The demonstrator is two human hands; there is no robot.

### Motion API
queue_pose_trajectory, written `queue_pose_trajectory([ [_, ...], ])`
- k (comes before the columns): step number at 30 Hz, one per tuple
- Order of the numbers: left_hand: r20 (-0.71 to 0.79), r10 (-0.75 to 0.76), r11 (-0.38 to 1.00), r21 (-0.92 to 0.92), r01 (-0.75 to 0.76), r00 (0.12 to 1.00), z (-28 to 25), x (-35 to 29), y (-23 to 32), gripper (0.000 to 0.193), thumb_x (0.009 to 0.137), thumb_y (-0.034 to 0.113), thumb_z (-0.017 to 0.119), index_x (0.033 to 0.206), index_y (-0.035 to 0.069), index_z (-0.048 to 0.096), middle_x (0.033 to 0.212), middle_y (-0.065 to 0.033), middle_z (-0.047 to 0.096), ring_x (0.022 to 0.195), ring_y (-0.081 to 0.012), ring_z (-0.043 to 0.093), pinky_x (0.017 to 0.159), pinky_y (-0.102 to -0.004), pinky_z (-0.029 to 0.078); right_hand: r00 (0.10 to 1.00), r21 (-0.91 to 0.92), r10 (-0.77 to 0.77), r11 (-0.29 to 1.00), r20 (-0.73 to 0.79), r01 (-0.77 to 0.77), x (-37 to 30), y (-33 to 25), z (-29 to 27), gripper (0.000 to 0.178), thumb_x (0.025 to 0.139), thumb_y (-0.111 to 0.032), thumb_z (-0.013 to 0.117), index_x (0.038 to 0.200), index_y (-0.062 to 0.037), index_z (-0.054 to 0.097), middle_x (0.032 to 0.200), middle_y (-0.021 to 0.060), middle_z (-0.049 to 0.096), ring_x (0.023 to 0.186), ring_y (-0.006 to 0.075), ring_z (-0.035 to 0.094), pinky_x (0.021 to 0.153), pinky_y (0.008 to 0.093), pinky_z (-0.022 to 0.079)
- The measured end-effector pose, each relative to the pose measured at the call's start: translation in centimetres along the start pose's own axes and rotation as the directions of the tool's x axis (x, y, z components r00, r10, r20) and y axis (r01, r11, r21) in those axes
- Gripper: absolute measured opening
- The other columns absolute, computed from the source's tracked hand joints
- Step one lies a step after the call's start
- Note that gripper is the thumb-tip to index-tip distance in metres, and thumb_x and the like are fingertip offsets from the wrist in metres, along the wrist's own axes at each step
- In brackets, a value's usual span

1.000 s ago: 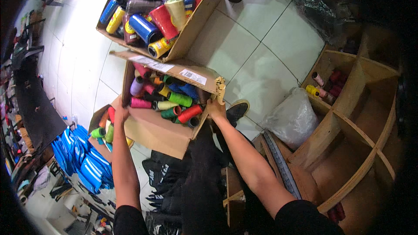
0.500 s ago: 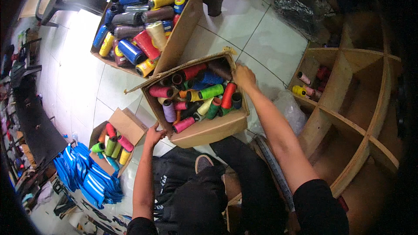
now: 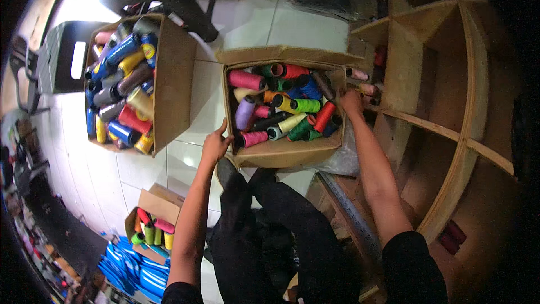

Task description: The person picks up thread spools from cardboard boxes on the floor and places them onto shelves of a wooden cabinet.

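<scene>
An open cardboard box (image 3: pixel 287 160) full of thread spools in many colours sits in front of my legs. At its left near corner, my left hand (image 3: pixel 215 145) grips the cardboard, the fingertips partly hidden by the wall. My right hand (image 3: pixel 352 103) is closed on the right wall, near the shelf. Inside lie a purple spool (image 3: pixel 244 112), a lime-green spool (image 3: pixel 306 106), a red spool (image 3: pixel 324 116) and several others, jumbled together. The box's far flap (image 3: pixel 281 53) stands folded outward.
A taller carton (image 3: pixel 174 79) of wrapped spools stands left. Right is a wooden compartment shelf (image 3: pixel 422 126) holding a few pink spools (image 3: pixel 368 89). A small spool box (image 3: pixel 160 200) and blue striped fabric (image 3: pixel 132 267) lie lower left. Clear plastic (image 3: pixel 343 155) is beside the shelf.
The view has swung right. Held by both hands, the spool box has moved away from the taller carton toward the shelf and turned straighter; a gap now separates it from the carton.
</scene>
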State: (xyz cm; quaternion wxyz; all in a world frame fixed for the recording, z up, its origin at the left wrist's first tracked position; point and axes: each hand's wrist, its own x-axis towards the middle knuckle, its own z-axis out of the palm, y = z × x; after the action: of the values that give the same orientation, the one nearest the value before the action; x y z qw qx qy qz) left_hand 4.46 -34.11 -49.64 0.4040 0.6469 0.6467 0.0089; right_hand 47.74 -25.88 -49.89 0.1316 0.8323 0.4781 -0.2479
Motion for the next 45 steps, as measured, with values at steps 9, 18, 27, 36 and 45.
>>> queue_pose_trajectory([
  [9,0.116,-0.148,0.979,0.157,0.129,0.982,-3.5,6.0,1.2,0.06,0.081,0.027,0.061,0.137,0.025,0.041,0.089,-0.0224,0.065,0.082,-0.0389,0.063,0.075,-0.0482,0.048,0.901,0.323,-0.341,0.849,-0.267,0.417,-7.0,-9.7,0.7,0.047,0.08,-0.018,0.064,0.121,-0.0014,0.047,0.119,0.021,0.051,0.111,0.0393,0.049,0.091,0.0457,0.044],
  [18,0.088,0.136,0.991,-0.027,-0.134,0.987,-3.1,7.0,10.6,0.041,0.079,0.017,0.061,0.111,-0.001,0.045,0.112,-0.0259,0.052,0.088,-0.0448,0.058,0.073,-0.0496,0.049,0.953,0.323,-0.284,0.897,-0.107,0.303,-2.7,-21.3,2.6,0.056,0.078,-0.03,0.068,0.121,0.0001,0.048,0.111,0.0296,0.053,0.105,0.0421,0.052,0.087,0.0465,0.045],
  [27,0.246,-0.019,0.998,0.061,0.005,0.969,-0.8,11.3,12.4,0.073,0.077,0.014,0.061,0.138,-0.002,0.025,0.139,-0.0227,0.032,0.123,-0.0412,0.036,0.099,-0.0504,0.036,0.99,0.649,0.011,0.756,-0.142,0.085,-10.0,-16.6,0.6,0.047,0.084,-0.035,0.061,0.116,-0.0013,0.057,0.1,0.0203,0.064,0.094,0.0356,0.06,0.083,0.0393,0.045],
  [36,0.07,0.367,0.874,0.315,-0.37,0.928,0.9,14.3,9.6,0.029,0.084,0.015,0.049,0.109,0.001,0.055,0.108,-0.0168,0.059,0.106,-0.0302,0.054,0.09,-0.0455,0.042,0.982,0.507,0.168,0.841,0.086,-0.188,-20.7,-16.8,-6.2,0.048,0.08,-0.035,0.068,0.112,-0.0016,0.057,0.1,0.0174,0.061,0.09,0.0329,0.061,0.079,0.0382,0.047],
  [45,0.178,0.528,0.772,-0.507,-0.382,0.831,-8.6,10.1,15.4,0.047,0.074,0.014,0.066,0.116,-0.001,0.051,0.111,-0.0209,0.058,0.102,-0.0342,0.058,0.088,-0.0405,0.045,0.937,0.794,0.349,0.578,-0.029,-0.191,-29.6,-13.3,-11.3,0.049,0.074,-0.02,0.077,0.112,-0.005,0.051,0.098,0.0077,0.058,0.083,0.0151,0.057,0.072,0.0286,0.049],
])
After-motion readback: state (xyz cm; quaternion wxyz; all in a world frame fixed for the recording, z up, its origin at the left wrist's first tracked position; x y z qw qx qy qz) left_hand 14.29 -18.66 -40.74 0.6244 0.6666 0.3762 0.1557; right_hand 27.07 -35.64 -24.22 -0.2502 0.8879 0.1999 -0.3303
